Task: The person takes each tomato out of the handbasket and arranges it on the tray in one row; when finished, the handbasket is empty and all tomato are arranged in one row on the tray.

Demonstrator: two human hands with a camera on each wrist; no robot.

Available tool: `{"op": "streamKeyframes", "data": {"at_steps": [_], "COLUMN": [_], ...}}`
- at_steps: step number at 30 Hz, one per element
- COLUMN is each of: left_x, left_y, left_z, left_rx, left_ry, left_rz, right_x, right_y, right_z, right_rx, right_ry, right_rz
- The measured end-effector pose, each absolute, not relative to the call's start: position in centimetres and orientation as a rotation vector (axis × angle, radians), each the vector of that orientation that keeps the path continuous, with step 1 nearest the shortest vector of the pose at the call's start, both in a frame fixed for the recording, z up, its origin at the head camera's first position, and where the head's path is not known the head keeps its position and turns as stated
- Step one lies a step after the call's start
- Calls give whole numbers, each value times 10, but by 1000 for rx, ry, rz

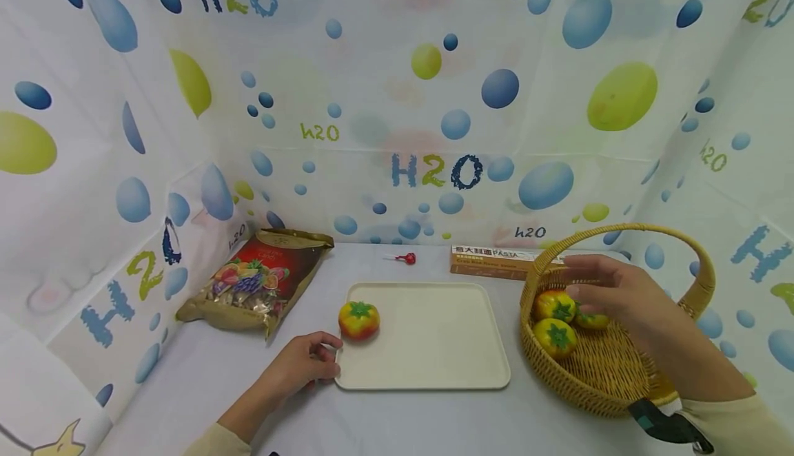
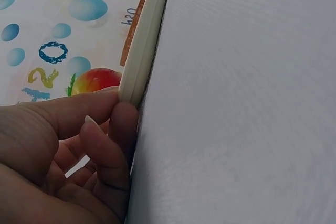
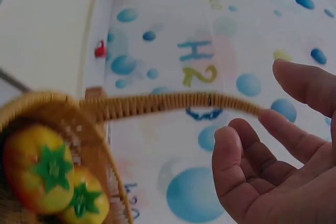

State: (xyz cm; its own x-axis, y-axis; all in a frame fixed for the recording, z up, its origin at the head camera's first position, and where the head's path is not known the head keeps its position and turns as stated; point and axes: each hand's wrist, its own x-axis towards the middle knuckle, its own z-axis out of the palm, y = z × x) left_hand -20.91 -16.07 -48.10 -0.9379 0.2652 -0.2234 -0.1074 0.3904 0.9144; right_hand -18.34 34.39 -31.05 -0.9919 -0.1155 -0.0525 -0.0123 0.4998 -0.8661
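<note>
My left hand (image 1: pixel 308 359) holds the left edge of a cream tray (image 1: pixel 428 335). In the left wrist view its fingertips (image 2: pixel 125 119) meet at the tray's rim (image 2: pixel 144 40). On the tray's left side sits a red-and-yellow toy tomato (image 1: pixel 359 320) with a green star-shaped top. My right hand (image 1: pixel 611 297) is raised over a wicker basket (image 1: pixel 611 373), its fingers loosely bent and nothing between them. Several toy tomatoes lie in the basket, among them one at the front (image 1: pixel 555 338) and another behind it (image 1: pixel 555 306). The right wrist view shows the hand beside the basket's arched handle (image 3: pixel 173 106).
A bag of fruit candy (image 1: pixel 263 277) lies at the back left. Behind the tray is a small red lollipop (image 1: pixel 407 258). A long pasta box (image 1: pixel 490 263) stands against the patterned backdrop, partly behind the basket handle.
</note>
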Motion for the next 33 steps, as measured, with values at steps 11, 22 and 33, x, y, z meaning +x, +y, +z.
{"op": "streamKeyframes", "data": {"at_steps": [11, 22, 33], "left_x": [-210, -207, -208], "left_y": [-160, -159, -159], "left_z": [-482, -481, -481], "left_rx": [116, 103, 93], "left_ry": [2341, 2330, 2314], "left_rz": [1560, 1561, 1562], "right_x": [-217, -236, -246], "right_y": [406, 435, 445], "right_z": [-326, -356, -387], "right_rx": [13, 63, 174], "right_ry": [2511, 2284, 2480], "right_rz": [-1691, -1975, -1641]}}
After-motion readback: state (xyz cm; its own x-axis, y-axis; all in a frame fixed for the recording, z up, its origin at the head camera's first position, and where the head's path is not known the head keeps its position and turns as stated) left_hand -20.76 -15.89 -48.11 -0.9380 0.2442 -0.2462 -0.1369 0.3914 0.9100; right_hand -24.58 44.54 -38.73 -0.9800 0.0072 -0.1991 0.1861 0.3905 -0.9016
